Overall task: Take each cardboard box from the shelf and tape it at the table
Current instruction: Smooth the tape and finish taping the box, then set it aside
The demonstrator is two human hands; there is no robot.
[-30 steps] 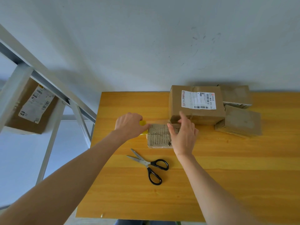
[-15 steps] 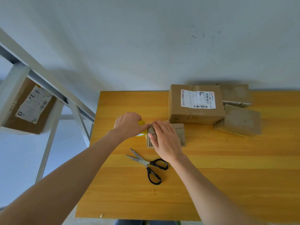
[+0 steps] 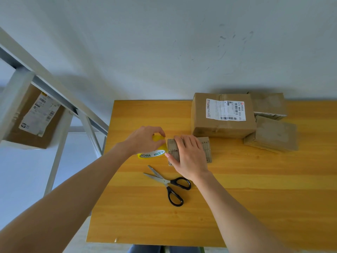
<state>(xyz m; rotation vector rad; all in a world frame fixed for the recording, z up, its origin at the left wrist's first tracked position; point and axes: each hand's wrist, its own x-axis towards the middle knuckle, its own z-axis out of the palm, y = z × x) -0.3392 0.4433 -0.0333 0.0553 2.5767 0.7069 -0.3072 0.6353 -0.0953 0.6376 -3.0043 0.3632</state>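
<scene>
At the centre of the frame, a small flat cardboard box (image 3: 206,148) lay on a yellow wooden table (image 3: 255,198). The right hand (image 3: 189,156) rested flat on top of it, fingers extended and pressing down, not clenched. Just left of the box, the left hand (image 3: 145,140) grasped a yellow tape roll (image 3: 152,154), fingers curled round it. Black-handled scissors (image 3: 169,183) lay below the box, blades apart. In the upper right stood a larger labelled box (image 3: 222,115) with flatter boxes (image 3: 275,134) beside it. At the upper left, a white shelf (image 3: 54,92) held another box (image 3: 34,115).
</scene>
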